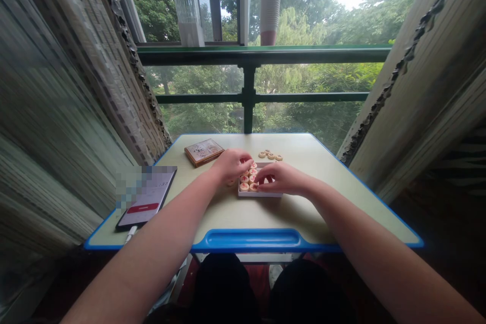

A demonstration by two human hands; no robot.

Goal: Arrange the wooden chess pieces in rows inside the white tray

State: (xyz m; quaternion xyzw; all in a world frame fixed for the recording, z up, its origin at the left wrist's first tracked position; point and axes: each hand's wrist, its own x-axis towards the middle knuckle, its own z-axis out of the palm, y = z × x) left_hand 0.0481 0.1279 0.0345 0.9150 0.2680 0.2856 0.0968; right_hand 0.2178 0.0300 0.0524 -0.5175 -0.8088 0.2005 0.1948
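The largest thing is a pale table with a blue edge. On its left part lies a phone, a cable at its near end; on its screen is a red button, whose writing is too small to read. The right hand covers the right part of a shallow white tray; its fingers are bent, tips at the round pieces inside. The left hand is curled over the tray's far left corner, thumb near the fingers. I cannot tell whether either hand pinches a piece. Left of the tray, beyond the left hand, lies a patterned box; I see no readable brand on it. The pieces stand in rows, marked with red characters, not clearly legible. Several loose pieces lie behind the tray.
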